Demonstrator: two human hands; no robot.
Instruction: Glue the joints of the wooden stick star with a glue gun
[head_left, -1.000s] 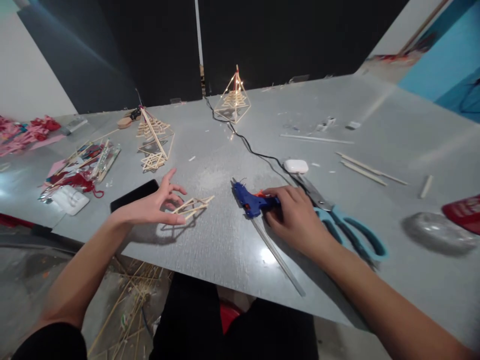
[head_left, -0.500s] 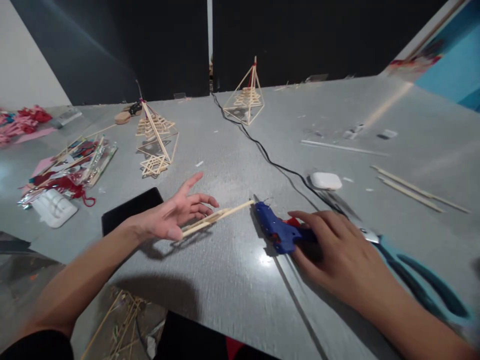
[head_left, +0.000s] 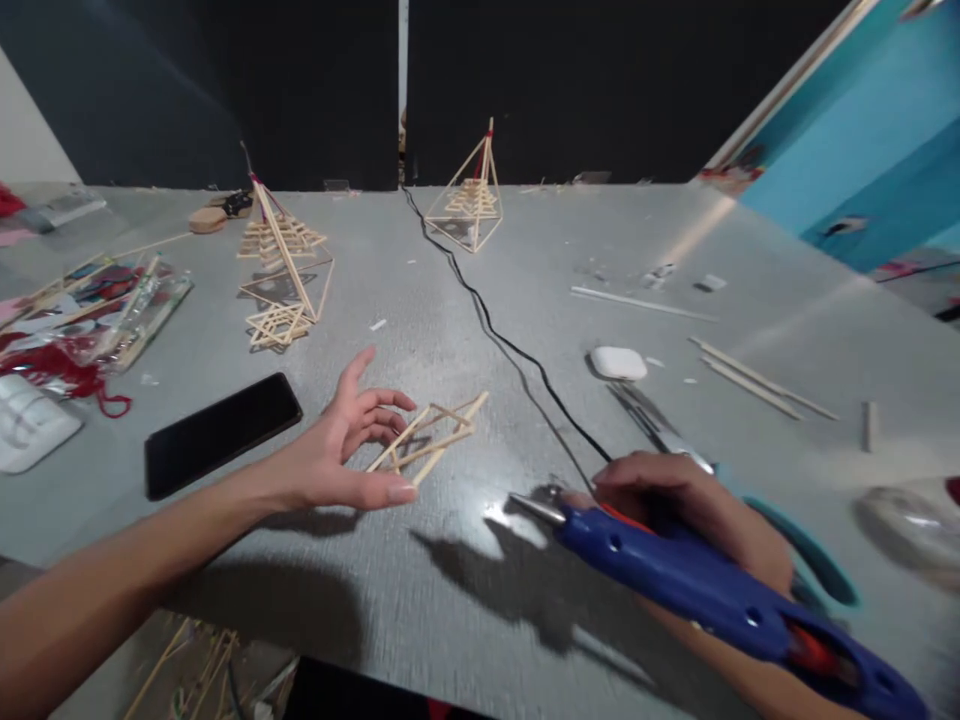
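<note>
Grey table (head_left: 420,620): black phone (head_left: 222,432), white case (head_left: 618,362), black cable (head_left: 487,325), stick pyramids (head_left: 469,195), loose sticks (head_left: 757,378).

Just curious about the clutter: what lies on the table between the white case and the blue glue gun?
In the head view, between the white case and the blue glue gun lie the scissors' metal blades, with the black cord just beside them.
</note>
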